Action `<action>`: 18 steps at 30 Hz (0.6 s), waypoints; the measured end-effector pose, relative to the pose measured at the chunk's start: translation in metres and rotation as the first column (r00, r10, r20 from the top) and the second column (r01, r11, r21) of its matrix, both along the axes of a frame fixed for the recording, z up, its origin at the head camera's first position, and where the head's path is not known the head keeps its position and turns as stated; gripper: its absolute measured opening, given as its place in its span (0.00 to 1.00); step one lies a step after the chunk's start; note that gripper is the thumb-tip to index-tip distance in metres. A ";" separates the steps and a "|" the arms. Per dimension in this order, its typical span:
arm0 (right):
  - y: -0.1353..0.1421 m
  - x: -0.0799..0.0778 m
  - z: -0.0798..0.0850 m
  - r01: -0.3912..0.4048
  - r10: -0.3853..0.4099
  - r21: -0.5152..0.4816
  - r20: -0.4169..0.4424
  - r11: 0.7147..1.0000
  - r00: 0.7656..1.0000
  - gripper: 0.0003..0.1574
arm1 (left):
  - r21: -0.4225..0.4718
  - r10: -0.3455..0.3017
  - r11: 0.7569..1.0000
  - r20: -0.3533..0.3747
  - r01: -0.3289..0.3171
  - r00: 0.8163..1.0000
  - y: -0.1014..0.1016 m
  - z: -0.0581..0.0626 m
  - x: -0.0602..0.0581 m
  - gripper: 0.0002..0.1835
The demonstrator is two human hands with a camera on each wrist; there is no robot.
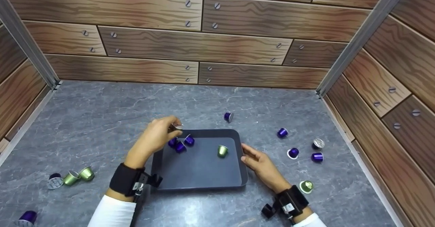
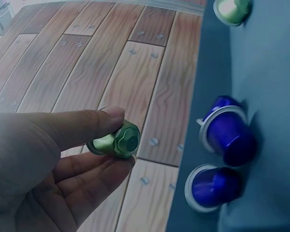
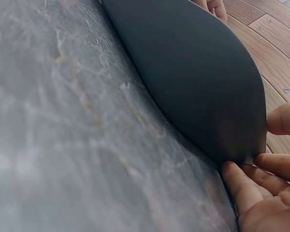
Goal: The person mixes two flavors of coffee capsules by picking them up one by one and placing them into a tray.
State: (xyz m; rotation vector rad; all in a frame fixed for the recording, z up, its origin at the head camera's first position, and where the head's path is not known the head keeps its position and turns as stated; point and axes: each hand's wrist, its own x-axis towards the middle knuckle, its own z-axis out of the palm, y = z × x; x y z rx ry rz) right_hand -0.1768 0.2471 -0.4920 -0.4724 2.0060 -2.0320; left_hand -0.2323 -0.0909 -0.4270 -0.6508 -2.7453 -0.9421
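Note:
My left hand point(image 1: 154, 137), above the far left corner of the dark grey tray point(image 1: 198, 172), pinches a green coffee capsule point(image 2: 125, 141) between thumb and fingers. The left wrist view shows its ridged end; the head view gives only a sliver of its rim. Several purple capsules point(image 1: 180, 147) lie in the tray's far left corner, close under this hand. Another green capsule point(image 1: 222, 151) stands alone toward the tray's right. My right hand point(image 1: 263, 169) holds the tray's right side, thumb at the rim and fingers against the outer wall point(image 3: 198, 92).
Purple capsules point(image 1: 282, 133) and a green capsule point(image 1: 306, 186) lie scattered right of the tray. One purple capsule point(image 1: 228, 117) sits behind it. Green capsules point(image 1: 71, 178) and dark ones point(image 1: 28, 217) lie far left. Wood-patterned walls point(image 1: 153, 43) enclose the grey marbled surface.

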 end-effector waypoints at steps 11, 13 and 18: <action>0.001 0.000 0.002 -0.011 0.011 0.003 0.022 1.000 1.000 0.34 | -0.037 -0.045 0.998 -0.014 0.045 0.999 0.017 -0.010 0.002 0.11; 0.001 0.000 0.002 -0.013 0.013 -0.005 0.028 1.000 1.000 0.34 | -0.041 -0.059 0.997 -0.015 0.058 0.998 0.019 -0.011 0.003 0.10; 0.002 -0.002 -0.004 0.007 -0.007 0.003 0.042 1.000 0.999 0.36 | -0.064 -0.106 0.992 0.010 0.107 0.994 0.021 -0.012 0.004 0.11</action>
